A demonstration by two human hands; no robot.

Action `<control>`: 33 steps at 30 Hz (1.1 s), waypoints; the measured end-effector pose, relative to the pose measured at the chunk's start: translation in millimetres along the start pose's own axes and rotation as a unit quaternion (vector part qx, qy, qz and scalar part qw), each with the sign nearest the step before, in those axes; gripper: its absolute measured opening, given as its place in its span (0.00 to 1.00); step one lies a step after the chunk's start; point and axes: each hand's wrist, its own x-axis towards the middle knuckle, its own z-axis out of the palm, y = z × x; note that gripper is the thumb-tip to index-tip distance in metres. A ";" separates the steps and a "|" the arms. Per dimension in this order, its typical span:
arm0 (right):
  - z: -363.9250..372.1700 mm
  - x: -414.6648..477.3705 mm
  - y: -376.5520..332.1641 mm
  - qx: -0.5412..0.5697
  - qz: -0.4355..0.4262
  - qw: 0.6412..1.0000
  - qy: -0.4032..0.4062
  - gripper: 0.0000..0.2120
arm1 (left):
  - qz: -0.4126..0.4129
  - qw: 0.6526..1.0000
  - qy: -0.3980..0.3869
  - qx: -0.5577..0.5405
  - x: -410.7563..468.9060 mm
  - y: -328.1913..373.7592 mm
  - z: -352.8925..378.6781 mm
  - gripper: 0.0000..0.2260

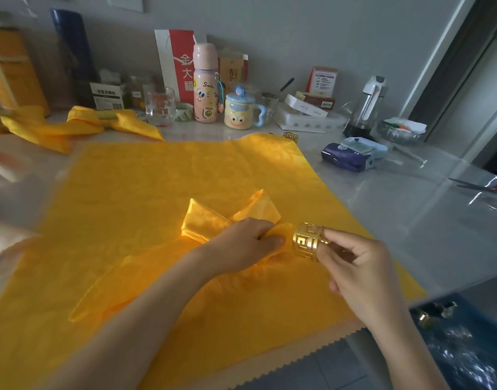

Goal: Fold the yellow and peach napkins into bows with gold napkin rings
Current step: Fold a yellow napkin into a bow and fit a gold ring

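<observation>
L hand (250, 243) sits just below frame centre, thumb & fingers clamped on the gathered neck of the folded napkin (210, 220). R hand (362, 274), at its 3 o'clock, pinches the ring (307, 242) by the rim away from the cloth w/ thumb & forefinger, other fingers loosely curled. Ring mouth faces the cloth tip; touching or just inside, can't tell. Loops fan to 11 & 1 o'clock of L hand, a long tail runs to 7 o'clock.

Handling, my guess: napkin is light, soft, satin-slick, so pleats will likely slide & spring open if the pinch slackens. Best hold is tight & close to the tip, bunched narrow enough to pass thru. Ring looks like thin cut-out metal: rigid, light, smooth. Grip it on the outside/rim so no finger blocks the bore. Fret-pattern edges may snag the weave, so slide, don't force.

All this lies on a flat napkin (157, 175) over a peach napkin (298, 358) on the table (382, 198). Done bow (101, 121) at 10 o'clock of frame, spare ring (291, 135) near 12
</observation>
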 end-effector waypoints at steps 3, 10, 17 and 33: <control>4.6 4.5 5.8 -0.030 0.006 0.999 -0.022 0.14 | 0.009 1.000 -0.022 -0.006 -1.6 0.9 -1.0 0.12; 3.6 13.6 6.5 -0.166 -0.051 0.978 -0.114 0.03 | 0.030 0.998 -0.059 -0.016 -6.6 4.4 -8.0 0.11; 8.9 18.3 7.3 -0.135 -0.053 0.981 -0.129 0.12 | 0.017 0.997 -0.072 -0.038 -5.8 4.9 -7.8 0.07; 18.3 12.6 3.2 0.024 -0.034 0.999 -0.033 0.15 | 0.022 0.992 -0.063 -0.104 -9.8 2.2 -16.6 0.19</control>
